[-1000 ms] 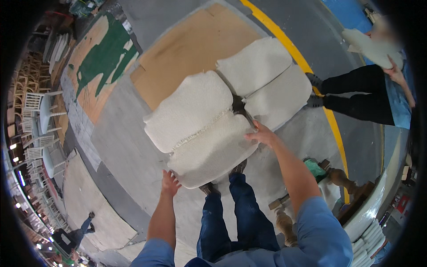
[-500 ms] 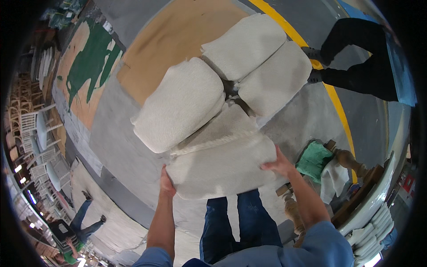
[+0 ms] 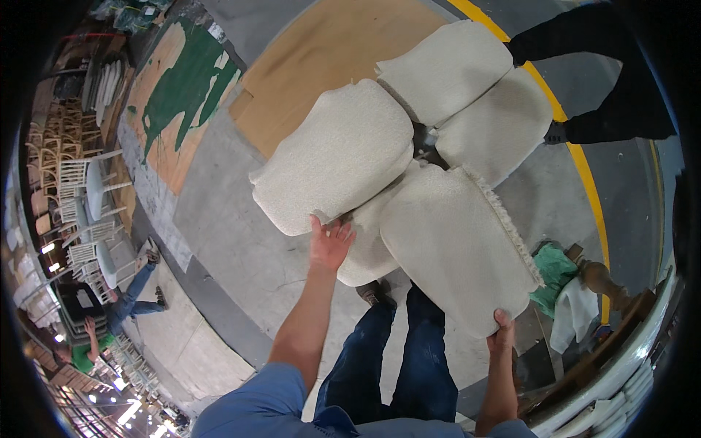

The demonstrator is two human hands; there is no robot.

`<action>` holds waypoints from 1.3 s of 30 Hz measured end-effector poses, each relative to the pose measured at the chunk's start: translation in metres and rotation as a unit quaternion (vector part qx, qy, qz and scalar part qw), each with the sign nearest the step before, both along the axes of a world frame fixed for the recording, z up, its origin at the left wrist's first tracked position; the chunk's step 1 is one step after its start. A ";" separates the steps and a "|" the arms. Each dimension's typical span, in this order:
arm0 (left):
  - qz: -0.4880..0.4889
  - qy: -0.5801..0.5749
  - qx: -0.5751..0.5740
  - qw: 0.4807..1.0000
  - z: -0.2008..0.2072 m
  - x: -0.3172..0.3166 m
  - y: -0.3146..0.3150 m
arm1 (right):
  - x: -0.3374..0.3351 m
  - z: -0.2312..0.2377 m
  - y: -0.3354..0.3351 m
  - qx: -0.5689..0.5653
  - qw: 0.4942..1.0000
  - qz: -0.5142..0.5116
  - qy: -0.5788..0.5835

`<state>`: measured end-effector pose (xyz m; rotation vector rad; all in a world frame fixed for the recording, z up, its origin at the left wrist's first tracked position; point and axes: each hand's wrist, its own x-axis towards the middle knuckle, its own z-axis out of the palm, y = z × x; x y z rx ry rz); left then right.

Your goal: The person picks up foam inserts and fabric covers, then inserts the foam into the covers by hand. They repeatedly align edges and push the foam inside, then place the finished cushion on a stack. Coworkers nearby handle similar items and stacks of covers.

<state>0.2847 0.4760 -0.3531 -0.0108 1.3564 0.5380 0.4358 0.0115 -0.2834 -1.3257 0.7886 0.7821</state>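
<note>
Cream pad (image 3: pixel 456 248) right of centre, its lower corner pinched in the right hand (image 3: pixel 502 333); the left hand (image 3: pixel 331 247), fingers spread, perhaps touches another pad (image 3: pixel 336 157) at upper centre

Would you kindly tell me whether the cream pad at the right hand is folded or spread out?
Spread out: the cream pad shows one broad face without visible folds, and the right hand grips its near edge.

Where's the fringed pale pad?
The head view shows the fringed pad right of centre, partly over another pale pad, its lower corner in the right hand.
</note>
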 end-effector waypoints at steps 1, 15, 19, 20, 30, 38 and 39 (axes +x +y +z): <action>0.023 -0.020 0.020 0.999 -0.012 0.009 0.003 | -0.004 -0.012 0.000 0.022 1.000 -0.013 0.009; 0.170 -0.073 0.140 0.973 -0.032 0.051 0.041 | -0.056 -0.040 0.016 0.028 0.989 -0.128 0.063; 0.199 -0.043 0.162 0.966 -0.029 0.051 0.050 | -0.044 -0.026 0.003 0.054 0.993 -0.097 0.039; 0.176 -0.071 0.196 0.962 -0.026 0.050 0.054 | -0.039 -0.022 0.000 0.044 0.994 -0.090 0.035; 0.043 -0.021 0.275 0.960 0.093 -0.098 0.075 | -0.024 0.021 -0.012 -0.047 0.994 -0.103 -0.012; -0.090 -0.004 0.289 0.953 0.194 -0.243 0.089 | -0.004 0.095 0.011 -0.041 0.990 -0.084 -0.106; -0.107 0.008 0.281 0.954 0.192 -0.247 0.099 | -0.001 0.106 0.011 -0.009 0.989 -0.070 -0.129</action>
